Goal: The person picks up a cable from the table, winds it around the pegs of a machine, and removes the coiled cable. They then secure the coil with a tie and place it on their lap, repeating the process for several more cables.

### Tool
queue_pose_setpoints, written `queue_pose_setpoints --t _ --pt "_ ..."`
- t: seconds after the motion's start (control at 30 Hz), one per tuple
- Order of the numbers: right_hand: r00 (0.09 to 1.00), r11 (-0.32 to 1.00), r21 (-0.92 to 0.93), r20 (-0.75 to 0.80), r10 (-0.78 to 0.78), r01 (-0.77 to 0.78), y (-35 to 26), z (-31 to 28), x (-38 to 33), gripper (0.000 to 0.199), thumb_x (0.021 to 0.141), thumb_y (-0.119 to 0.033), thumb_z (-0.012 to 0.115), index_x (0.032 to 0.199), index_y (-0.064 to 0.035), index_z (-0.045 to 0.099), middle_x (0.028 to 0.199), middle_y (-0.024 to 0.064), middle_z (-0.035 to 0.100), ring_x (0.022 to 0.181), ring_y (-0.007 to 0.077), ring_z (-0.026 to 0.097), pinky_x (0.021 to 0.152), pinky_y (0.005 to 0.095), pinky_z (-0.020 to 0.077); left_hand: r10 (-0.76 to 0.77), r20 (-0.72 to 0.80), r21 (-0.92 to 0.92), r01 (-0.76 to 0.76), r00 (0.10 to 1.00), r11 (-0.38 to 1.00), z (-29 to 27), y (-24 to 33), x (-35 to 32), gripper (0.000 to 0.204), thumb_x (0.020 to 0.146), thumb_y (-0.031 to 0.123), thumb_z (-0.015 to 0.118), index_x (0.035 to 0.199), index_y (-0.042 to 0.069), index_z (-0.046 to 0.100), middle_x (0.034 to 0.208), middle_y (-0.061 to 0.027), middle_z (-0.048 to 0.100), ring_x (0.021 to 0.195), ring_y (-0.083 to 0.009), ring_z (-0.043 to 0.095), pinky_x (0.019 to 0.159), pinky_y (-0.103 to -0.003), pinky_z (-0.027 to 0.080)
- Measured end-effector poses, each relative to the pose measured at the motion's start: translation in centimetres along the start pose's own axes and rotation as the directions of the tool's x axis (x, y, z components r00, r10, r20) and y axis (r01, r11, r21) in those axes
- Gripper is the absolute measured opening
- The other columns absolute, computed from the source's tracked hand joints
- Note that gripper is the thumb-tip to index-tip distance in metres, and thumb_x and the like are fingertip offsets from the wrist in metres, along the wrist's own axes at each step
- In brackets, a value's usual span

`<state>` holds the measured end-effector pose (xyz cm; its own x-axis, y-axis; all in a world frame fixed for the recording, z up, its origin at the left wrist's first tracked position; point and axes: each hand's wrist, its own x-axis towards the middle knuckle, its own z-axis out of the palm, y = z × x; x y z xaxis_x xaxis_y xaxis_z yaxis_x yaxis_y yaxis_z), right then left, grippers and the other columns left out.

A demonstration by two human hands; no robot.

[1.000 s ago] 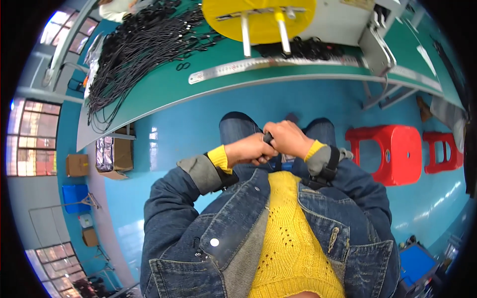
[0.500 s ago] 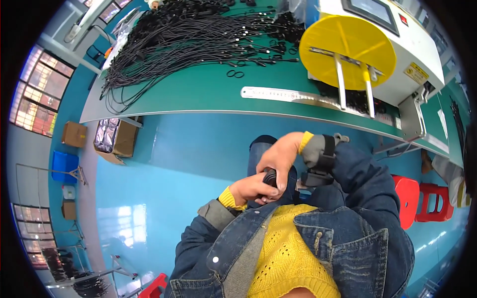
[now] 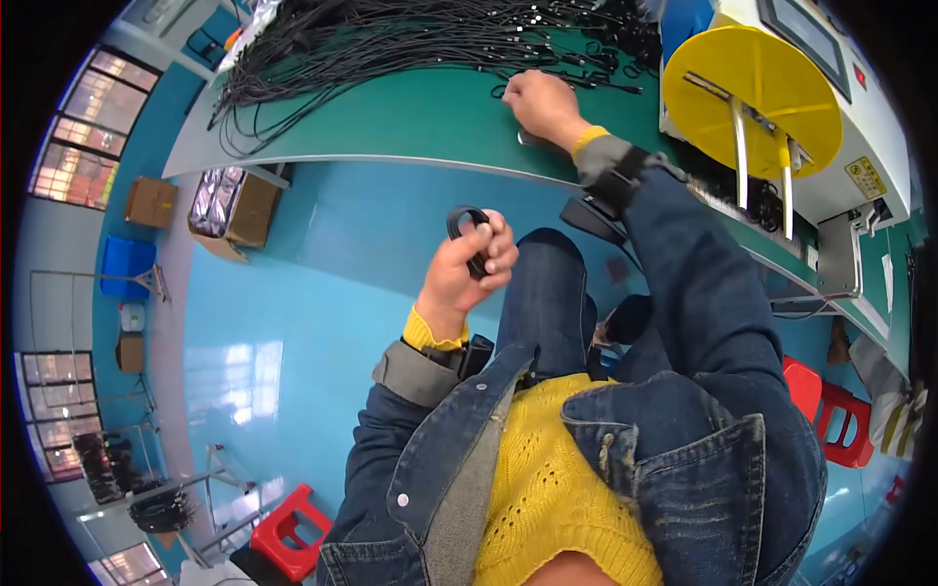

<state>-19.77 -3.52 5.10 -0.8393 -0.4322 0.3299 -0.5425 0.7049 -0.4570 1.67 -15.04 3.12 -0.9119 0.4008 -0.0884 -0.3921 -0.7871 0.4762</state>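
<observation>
Pinching the black cable coil [image 3: 453, 225], my left hand [image 3: 469, 262] should keep it snug. I can't tell whether my right hand [image 3: 543, 104], at 1 o'clock, grips anything.

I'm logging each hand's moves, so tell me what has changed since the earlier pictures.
The right hand has let go of the black coil and moved forward over the green table; whether it holds anything is hidden. The left hand alone keeps its grip on the black coil, now farther from the body. The black cables still lie on the green table.
</observation>
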Motion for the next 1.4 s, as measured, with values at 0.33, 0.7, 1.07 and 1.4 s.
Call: queue_pose_setpoints --t 0.33,0.7,1.07,1.4 --pt "0.872 0.360 0.807 0.489 0.036 -0.468 -2.9 -8.7 -18.8 0.019 0.083 -0.024 0.059 0.082 -0.0060 0.062 0.069 -0.0054 0.051 0.058 0.0022 0.039 0.047 0.0183 0.0295 0.130 -0.083 0.458 -0.078 0.988 0.886 3.8 -4.1 0.9 0.016 0.083 0.014 0.056 0.094 0.003 0.053 0.067 -0.0016 0.047 0.056 -0.0084 0.043 0.041 -0.021 0.032" --pt "0.840 -0.066 0.844 0.537 0.081 -0.533 0.7 -12.5 -33.2 0.016 0.086 -0.012 0.052 0.094 -0.0021 0.061 0.070 0.0003 0.058 0.064 0.0048 0.052 0.053 0.0188 0.0437 -0.166 -0.107 0.767 0.187 0.980 0.613 7.3 -11.1 5.1 0.009 0.079 0.011 0.058 0.080 0.004 0.052 0.059 0.0000 0.049 0.048 -0.0066 0.044 0.040 -0.021 0.034" --pt "0.975 0.880 0.471 0.220 -0.042 -0.068 3.6 -17.4 -31.8 0.036 0.073 -0.007 0.064 0.106 -0.0002 0.052 0.069 0.0085 0.059 0.061 0.0142 0.059 0.050 0.0249 0.0449 -0.728 -0.254 0.772 0.586 0.637 0.244 10.7 -13.3 5.6 0.016 0.071 0.005 0.059 0.085 0.006 0.052 0.064 0.0004 0.046 0.052 -0.0055 0.041 0.042 -0.020 0.030" --pt "0.772 -0.295 0.831 0.551 0.317 -0.472 3.2 -11.4 -33.3 0.035 0.073 -0.014 0.066 0.100 -0.0025 0.047 0.070 0.0102 0.059 0.063 0.0147 0.061 0.046 0.0258 0.0427 -0.736 -0.042 0.385 0.691 0.675 0.612 8.4 -11.6 5.4 0.029 0.074 0.022 0.060 0.096 0.005 0.052 0.072 -0.0063 0.045 0.053 -0.0068 0.037 0.037 -0.016 0.024"
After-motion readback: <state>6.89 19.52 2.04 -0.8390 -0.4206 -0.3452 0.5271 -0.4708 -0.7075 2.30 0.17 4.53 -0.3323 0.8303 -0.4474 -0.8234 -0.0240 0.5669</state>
